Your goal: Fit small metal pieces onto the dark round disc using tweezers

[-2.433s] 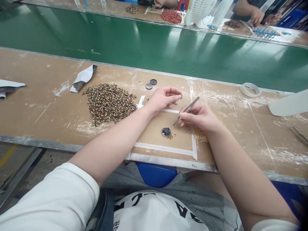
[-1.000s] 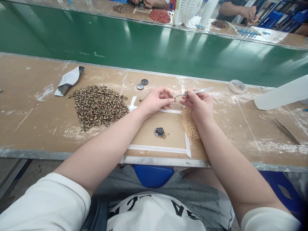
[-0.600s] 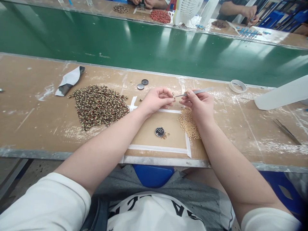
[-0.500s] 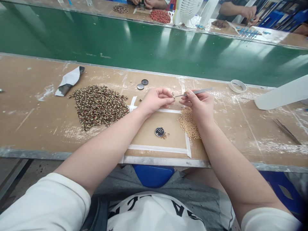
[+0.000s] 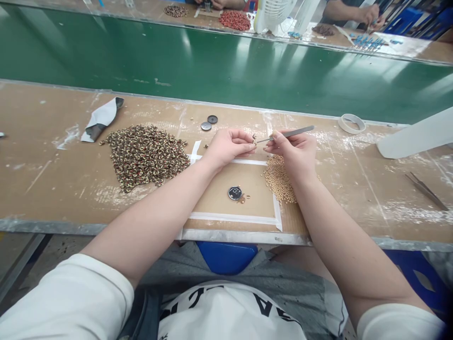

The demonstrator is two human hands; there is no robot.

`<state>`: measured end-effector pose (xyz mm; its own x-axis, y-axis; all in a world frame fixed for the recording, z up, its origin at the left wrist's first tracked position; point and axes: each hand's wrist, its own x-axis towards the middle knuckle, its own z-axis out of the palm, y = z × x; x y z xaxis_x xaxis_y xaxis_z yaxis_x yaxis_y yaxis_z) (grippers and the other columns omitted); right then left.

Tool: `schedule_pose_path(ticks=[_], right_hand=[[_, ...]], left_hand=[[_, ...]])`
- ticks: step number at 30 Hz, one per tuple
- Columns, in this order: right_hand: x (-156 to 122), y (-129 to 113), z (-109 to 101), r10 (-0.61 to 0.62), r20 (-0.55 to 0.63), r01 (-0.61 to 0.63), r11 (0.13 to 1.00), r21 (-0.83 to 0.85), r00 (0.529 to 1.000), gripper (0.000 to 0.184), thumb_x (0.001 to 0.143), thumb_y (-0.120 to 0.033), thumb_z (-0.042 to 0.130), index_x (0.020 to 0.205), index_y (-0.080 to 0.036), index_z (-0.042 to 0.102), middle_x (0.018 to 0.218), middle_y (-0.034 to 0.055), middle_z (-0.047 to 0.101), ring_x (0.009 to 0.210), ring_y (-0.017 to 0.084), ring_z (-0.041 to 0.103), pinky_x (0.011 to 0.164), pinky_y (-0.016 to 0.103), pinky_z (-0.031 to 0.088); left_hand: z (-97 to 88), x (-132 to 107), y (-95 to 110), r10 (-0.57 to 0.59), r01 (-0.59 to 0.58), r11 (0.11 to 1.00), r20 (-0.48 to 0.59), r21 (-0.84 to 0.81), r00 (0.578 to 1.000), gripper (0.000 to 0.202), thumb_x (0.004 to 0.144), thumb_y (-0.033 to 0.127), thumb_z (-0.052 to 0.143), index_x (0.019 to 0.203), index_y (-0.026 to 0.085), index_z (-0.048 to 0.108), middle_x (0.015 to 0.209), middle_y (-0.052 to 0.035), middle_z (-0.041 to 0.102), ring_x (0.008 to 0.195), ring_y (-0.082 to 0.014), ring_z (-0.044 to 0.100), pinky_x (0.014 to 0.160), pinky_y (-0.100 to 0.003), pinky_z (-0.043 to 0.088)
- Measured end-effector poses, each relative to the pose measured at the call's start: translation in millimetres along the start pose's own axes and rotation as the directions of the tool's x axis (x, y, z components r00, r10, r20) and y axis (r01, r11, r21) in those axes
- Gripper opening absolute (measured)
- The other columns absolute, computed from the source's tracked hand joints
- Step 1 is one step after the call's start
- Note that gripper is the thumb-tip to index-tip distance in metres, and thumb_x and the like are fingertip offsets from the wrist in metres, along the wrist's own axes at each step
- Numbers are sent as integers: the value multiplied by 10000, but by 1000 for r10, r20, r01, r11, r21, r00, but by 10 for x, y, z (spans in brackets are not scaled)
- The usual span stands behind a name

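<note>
My left hand [image 5: 233, 144] is closed, pinching a small dark-and-gold piece [image 5: 254, 137] at its fingertips; the piece is too small to name surely. Between the thumb and fingers of my right hand [image 5: 293, 148] are grey tweezers [image 5: 299, 131], their tip at or very near that piece. Left of my hands lies a large pile of small dark pieces with pale curved edges [image 5: 146, 156]. Partly behind my right wrist is a heap of small tan, bead-like pieces [image 5: 278, 179]. A small round dish [image 5: 235, 192] with dark, shiny contents sits below my hands, beside brown spots.
Two round lids [image 5: 208, 123] lie beyond my left hand. A tape roll [image 5: 351, 123], a white plastic object [image 5: 421, 134] and second tweezers [image 5: 426, 189] are at right. A crumpled sheet [image 5: 102, 118] lies at left. Across the green belt [image 5: 212, 66], other people's hands work.
My hands keep nearly the same pose, with the tweezers still at the small piece. The view has shifted slightly. Across the belt, a person's hands at upper right have moved a little.
</note>
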<state>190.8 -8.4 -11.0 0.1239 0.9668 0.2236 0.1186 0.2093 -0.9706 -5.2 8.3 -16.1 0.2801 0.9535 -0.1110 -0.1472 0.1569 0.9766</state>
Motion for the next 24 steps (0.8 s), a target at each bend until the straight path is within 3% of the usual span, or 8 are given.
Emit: schedule_pose_path(ticks=[13, 18, 21, 24], right_hand=[[9, 0, -11, 1, 8, -1, 1000, 1, 1000, 316, 813, -484, 842, 908, -193, 765, 748, 41, 754, 662, 191, 751, 722, 365, 692], [-7, -14, -26, -4, -13, 4, 1000, -26, 1000, 353, 855, -521, 780, 918, -175, 748, 788, 57, 747, 684, 190, 745, 715, 361, 677], [-4, -39, -64, -62, -65, 60, 997, -41, 996, 361, 898, -547, 716, 953, -189, 719, 812, 57, 718, 714, 187, 724, 728, 364, 666], [-1, -136, -88, -219, -129, 215, 976, -43, 967, 277, 951, -512, 647, 954, -235, 667, 856, 47, 665, 788, 190, 705, 798, 381, 651]], left_hand=[[2, 9, -21, 22, -22, 999, -1, 49, 1000, 240, 746, 205, 864, 900, 123, 699, 841, -86, 785, 835, -171, 766, 877, -342, 626], [-18, 56, -83, 42, -46, 996, 54, 78, 998, 242, 770, 216, 850, 919, 127, 681, 834, -76, 775, 833, -168, 759, 887, -370, 627], [-25, 82, -109, 64, -71, 994, 88, 87, 994, 219, 793, 204, 829, 913, 146, 655, 848, -73, 771, 827, -172, 759, 848, -366, 633], [-55, 103, -83, 110, -117, 987, 62, 113, 992, 200, 823, 194, 796, 949, 172, 643, 872, -73, 770, 811, -179, 758, 759, -341, 631]])
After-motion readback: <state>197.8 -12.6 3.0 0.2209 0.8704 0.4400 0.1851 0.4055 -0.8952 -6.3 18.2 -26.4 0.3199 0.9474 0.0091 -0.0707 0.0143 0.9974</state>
